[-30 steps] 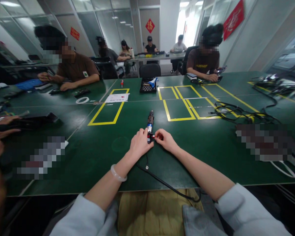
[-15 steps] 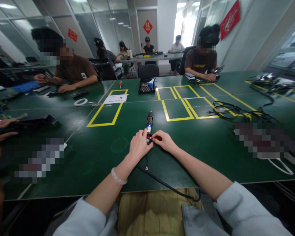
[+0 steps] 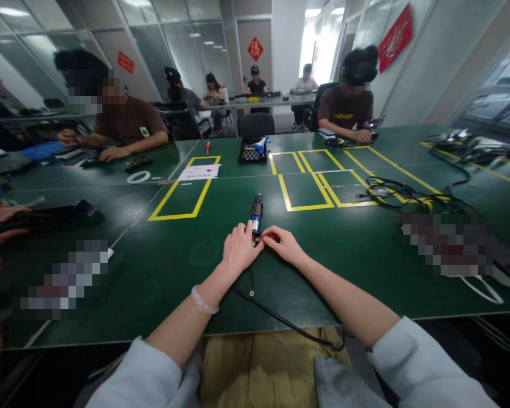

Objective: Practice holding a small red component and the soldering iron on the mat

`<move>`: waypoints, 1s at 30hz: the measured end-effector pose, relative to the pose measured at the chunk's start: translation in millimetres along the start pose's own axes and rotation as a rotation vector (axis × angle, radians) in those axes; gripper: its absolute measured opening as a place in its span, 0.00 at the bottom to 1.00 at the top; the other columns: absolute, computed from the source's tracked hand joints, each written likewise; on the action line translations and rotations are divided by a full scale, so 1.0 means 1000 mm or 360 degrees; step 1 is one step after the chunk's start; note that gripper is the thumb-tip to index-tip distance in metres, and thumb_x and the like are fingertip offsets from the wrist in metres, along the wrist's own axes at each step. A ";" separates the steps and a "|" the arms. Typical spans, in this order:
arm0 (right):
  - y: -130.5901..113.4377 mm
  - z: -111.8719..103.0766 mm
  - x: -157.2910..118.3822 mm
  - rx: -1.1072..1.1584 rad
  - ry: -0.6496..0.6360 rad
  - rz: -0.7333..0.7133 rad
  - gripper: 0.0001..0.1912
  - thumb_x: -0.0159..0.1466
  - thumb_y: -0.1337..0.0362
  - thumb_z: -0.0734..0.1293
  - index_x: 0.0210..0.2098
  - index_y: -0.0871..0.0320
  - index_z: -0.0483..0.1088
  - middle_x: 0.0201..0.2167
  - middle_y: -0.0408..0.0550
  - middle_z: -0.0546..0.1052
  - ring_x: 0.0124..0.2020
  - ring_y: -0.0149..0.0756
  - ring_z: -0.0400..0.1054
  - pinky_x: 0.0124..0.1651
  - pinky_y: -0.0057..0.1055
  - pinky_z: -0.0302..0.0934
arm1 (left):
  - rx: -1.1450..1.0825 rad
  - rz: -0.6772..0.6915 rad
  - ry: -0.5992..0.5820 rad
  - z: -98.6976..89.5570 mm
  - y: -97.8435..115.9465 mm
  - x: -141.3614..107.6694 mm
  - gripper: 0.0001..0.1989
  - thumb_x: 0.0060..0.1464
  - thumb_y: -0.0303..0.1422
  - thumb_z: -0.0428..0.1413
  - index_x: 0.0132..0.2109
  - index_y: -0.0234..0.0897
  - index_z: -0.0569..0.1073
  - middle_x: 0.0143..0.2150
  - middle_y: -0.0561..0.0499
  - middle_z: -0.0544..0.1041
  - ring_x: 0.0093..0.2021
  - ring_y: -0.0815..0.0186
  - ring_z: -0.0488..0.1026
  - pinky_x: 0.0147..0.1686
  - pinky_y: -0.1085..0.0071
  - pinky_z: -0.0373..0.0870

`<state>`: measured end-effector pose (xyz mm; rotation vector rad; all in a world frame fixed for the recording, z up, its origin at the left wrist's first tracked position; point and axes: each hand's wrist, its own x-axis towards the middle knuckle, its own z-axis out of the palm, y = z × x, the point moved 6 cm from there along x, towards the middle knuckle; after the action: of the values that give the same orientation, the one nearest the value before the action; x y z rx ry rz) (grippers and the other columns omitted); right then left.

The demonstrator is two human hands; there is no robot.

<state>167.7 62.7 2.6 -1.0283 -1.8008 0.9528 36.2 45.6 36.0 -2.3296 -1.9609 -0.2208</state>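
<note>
An electric screwdriver [image 3: 257,214] lies on the green table with its bit end pointing away from me. Its silver and blue motor section is exposed, and small red parts show at its rear. My left hand [image 3: 239,248] is closed round that rear end from the left. From the other side, my right hand [image 3: 280,242] pinches at the same spot, thumb and forefinger together; what sits between them is too small to name. A black cord [image 3: 276,318] runs under my left wrist towards the table's front edge. Beside it, a short lead ends in a ring terminal [image 3: 251,293].
Ahead are yellow tape outlines [image 3: 309,208], a black tray [image 3: 252,152] with a blue-and-white item, and a red-handled tool [image 3: 208,146]. Tangled black cables [image 3: 391,190] lie to the right. A white tape ring [image 3: 138,177] is at left. Co-workers sit across and at left.
Both hands stay at the screwdriver's rear end. My right fingertips have shifted slightly there, and the view has moved a little.
</note>
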 end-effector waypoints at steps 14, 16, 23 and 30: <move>0.003 -0.003 0.000 -0.0089 -0.0014 -0.0007 0.08 0.63 0.63 0.63 0.36 0.58 0.72 0.30 0.44 0.72 0.29 0.30 0.62 0.34 0.26 0.57 | 0.0157 -0.0101 -0.0095 -0.009 -0.088 -0.021 0.34 0.58 0.52 0.40 0.67 0.41 0.52 0.51 0.38 0.66 0.45 0.52 0.68 0.41 0.61 0.65; 0.002 -0.003 0.000 -0.0110 -0.0020 -0.0010 0.07 0.63 0.63 0.63 0.36 0.58 0.72 0.30 0.43 0.72 0.28 0.29 0.62 0.34 0.26 0.57 | 0.0190 -0.0167 -0.0112 -0.011 -0.110 -0.027 0.35 0.58 0.53 0.38 0.67 0.40 0.53 0.51 0.38 0.66 0.45 0.51 0.68 0.41 0.59 0.66; 0.002 -0.004 -0.001 -0.0146 -0.0027 -0.0051 0.07 0.62 0.64 0.63 0.35 0.59 0.72 0.30 0.43 0.71 0.28 0.29 0.62 0.34 0.26 0.57 | 0.0412 -0.0412 -0.0099 -0.017 -0.190 -0.051 0.34 0.58 0.53 0.38 0.65 0.41 0.56 0.51 0.38 0.68 0.49 0.47 0.67 0.49 0.54 0.62; -0.002 -0.001 -0.001 -0.0155 -0.0024 -0.0075 0.07 0.63 0.65 0.63 0.35 0.60 0.72 0.30 0.44 0.71 0.29 0.29 0.62 0.34 0.26 0.57 | 0.0539 -0.0632 -0.0300 -0.023 -0.256 -0.071 0.35 0.58 0.53 0.36 0.66 0.39 0.53 0.56 0.36 0.67 0.53 0.45 0.66 0.55 0.51 0.52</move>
<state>168.6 61.2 4.1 -1.0359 -1.8916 0.8538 -228.4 17.4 40.9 -1.7972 -2.3191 0.2966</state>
